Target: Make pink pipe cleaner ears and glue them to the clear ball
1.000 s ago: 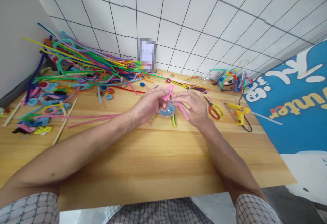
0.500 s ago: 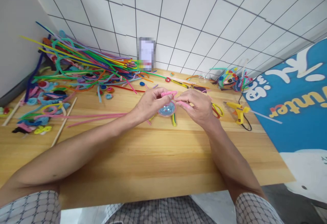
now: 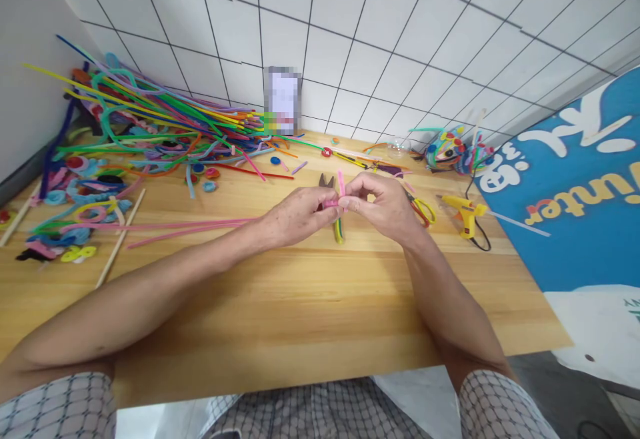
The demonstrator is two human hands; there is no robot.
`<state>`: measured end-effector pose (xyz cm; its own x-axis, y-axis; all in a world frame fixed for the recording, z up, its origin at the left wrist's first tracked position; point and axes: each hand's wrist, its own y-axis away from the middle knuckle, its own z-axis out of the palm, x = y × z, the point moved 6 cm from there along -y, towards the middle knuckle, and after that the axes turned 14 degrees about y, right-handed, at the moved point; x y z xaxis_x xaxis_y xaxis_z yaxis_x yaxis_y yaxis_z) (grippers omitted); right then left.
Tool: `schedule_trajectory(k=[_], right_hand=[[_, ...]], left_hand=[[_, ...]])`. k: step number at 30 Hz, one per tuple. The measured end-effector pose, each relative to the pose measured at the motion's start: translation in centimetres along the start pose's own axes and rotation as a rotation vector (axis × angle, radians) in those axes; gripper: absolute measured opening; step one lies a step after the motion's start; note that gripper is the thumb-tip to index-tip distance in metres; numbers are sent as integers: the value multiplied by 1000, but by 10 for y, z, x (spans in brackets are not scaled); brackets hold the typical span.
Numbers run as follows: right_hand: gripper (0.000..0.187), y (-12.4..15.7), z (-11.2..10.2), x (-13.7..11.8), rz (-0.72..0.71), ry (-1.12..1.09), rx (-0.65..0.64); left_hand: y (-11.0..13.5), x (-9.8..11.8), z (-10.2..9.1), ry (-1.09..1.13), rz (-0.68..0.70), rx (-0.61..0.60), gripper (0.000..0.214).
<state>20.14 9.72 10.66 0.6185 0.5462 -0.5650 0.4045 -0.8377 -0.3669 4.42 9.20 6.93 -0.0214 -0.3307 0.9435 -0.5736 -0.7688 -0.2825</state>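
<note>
Wooden table (image 3: 300, 305): hands pinch fuzzy pink pipe cleaner (image 3: 341, 189).

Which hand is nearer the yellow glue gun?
Right. Your right hand sits by the scissors, just short of the glue gun; your left hand, sharing the pink pipe cleaner, is beyond it.

The blue poster (image 3: 575, 245) on the right has big yellow and orange letters that look like "inter", cut off at the edge. The white signs beside them are too hard to read.

Bright even light, soft shadows, wide-angle edge bending, one pixelated patch
</note>
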Motion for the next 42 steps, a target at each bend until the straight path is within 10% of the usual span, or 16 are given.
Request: schedule_trajectory(k=[42], right_hand=[[35, -1, 23, 17, 235, -357, 143]], left_hand=[[-2, -22, -7, 36, -134, 230, 28]])
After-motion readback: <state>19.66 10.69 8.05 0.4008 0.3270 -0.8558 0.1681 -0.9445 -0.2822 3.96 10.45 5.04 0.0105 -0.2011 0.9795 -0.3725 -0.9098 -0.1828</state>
